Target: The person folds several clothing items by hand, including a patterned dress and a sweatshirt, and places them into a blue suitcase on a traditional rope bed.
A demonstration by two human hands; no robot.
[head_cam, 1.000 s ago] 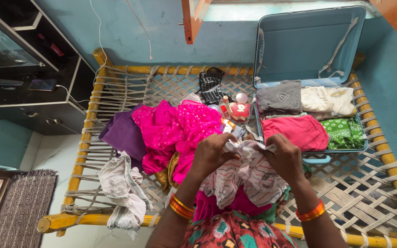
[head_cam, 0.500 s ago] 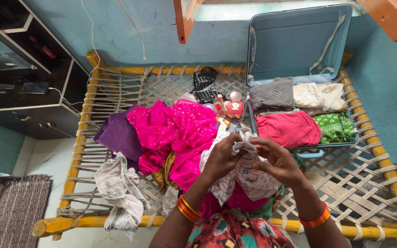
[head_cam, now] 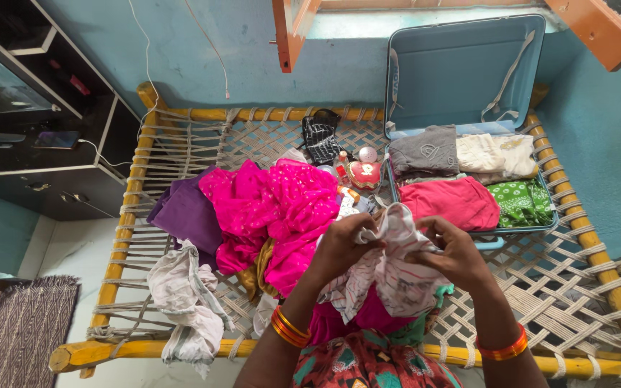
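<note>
A white cloth with thin red stripes (head_cam: 389, 269) hangs bunched in front of me over the cot. My left hand (head_cam: 339, 248) grips its upper left part and my right hand (head_cam: 458, 255) grips its upper right part, both with fingers closed in the fabric. Orange bangles ring both wrists. Just beyond my hands stands an open light-blue suitcase (head_cam: 461, 65) holding folded grey, cream, pink and green clothes. A heap of bright pink cloth (head_cam: 274, 205) lies to the left of my hands.
The rope-woven cot (head_cam: 181, 147) has a yellow wooden frame. A purple cloth (head_cam: 188, 212) and a white cloth (head_cam: 188, 298) lie at the left. A black checked bag (head_cam: 321, 136), small bottles and a red heart-shaped box (head_cam: 363, 174) sit near the suitcase. A dark cabinet (head_cam: 30, 108) stands left.
My hands have shifted along the striped cloth's top edge, coming together and then moving a little apart again. The cloth has spread wider between them.
</note>
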